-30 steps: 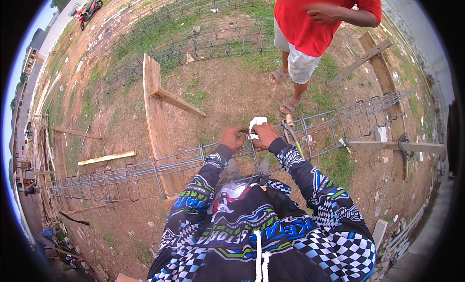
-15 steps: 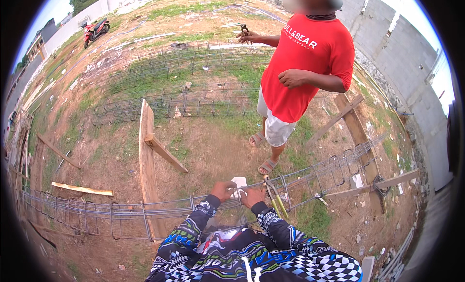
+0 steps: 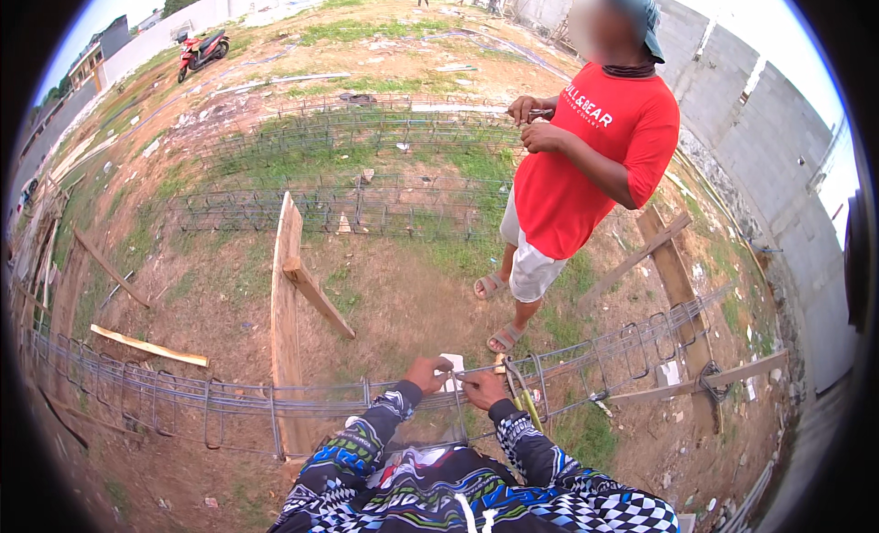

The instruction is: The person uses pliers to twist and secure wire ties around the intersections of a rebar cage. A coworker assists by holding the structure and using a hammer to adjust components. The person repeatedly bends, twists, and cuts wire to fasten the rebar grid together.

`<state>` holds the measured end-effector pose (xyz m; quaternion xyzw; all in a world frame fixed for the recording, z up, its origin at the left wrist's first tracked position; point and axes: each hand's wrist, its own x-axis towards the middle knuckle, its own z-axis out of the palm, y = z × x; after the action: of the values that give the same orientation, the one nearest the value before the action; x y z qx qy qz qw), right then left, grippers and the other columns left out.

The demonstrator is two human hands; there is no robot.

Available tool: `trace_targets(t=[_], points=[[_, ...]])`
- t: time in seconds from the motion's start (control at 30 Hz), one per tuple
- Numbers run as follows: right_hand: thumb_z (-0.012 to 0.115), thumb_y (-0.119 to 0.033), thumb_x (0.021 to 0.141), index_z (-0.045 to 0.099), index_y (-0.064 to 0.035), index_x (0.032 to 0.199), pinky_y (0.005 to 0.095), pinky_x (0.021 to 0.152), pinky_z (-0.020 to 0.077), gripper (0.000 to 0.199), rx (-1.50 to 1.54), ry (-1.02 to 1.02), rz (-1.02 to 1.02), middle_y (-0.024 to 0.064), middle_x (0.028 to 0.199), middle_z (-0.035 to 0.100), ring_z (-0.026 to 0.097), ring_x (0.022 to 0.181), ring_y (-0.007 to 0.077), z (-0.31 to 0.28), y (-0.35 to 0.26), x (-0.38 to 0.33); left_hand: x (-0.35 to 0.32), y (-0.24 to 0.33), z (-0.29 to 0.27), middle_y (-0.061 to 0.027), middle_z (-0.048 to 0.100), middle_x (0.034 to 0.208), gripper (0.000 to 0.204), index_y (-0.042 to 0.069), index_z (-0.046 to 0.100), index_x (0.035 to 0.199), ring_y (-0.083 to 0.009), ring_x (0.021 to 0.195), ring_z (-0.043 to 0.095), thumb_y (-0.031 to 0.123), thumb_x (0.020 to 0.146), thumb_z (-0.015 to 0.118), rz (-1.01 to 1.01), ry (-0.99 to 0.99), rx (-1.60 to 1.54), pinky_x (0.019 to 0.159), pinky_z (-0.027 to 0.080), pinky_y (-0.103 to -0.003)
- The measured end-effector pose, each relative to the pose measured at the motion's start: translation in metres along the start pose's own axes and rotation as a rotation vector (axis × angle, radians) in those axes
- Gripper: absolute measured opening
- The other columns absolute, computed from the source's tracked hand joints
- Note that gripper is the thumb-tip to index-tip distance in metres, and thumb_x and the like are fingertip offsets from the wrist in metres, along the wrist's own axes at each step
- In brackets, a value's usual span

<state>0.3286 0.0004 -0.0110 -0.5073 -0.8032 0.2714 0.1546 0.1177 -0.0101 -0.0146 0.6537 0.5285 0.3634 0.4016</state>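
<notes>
A long rebar cage (image 3: 229, 407) is seen lying across wooden supports. At its top bars, the left hand (image 3: 427, 375) is closed on a small white piece (image 3: 452, 372), and the right hand (image 3: 484, 387) is clenched around a thin wire just beside it. Behind the cage, a person in a red shirt (image 3: 591, 157) is standing on bare ground.

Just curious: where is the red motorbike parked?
The red motorbike stands far off at the upper left of the head view, beside the long pale wall.
</notes>
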Motion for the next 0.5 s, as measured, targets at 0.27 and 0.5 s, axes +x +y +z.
trace_targets(t=[0.27,0.5], points=[[0.067,-0.028,0.076,0.073,-0.0143,0.084,0.0471,0.078,0.0385,0.017,-0.362,0.064,-0.028,0.0091,0.084,0.064,0.056,0.091,0.0290,-0.011,-0.032,0.003,-0.001,-0.002,-0.002,-0.0160,0.071,0.092,0.026,0.004,0.070,0.100,-0.0286,0.087,0.069,0.016,0.078,0.066,0.015,0.021,0.008,0.081,0.054,-0.036],[0.065,-0.021,0.076,0.074,-0.0193,0.090,0.0443,0.076,0.0378,0.017,-0.330,0.039,-0.292,0.0052,0.083,0.061,0.057,0.088,0.0247,-0.021,-0.017,-0.001,-0.004,-0.008,0.001,-0.0154,0.071,0.095,0.030,0.004,0.069,0.102,-0.0264,0.090,0.069,0.020,0.077,0.070,-0.019,0.026,-0.030,0.083,0.053,-0.035]])
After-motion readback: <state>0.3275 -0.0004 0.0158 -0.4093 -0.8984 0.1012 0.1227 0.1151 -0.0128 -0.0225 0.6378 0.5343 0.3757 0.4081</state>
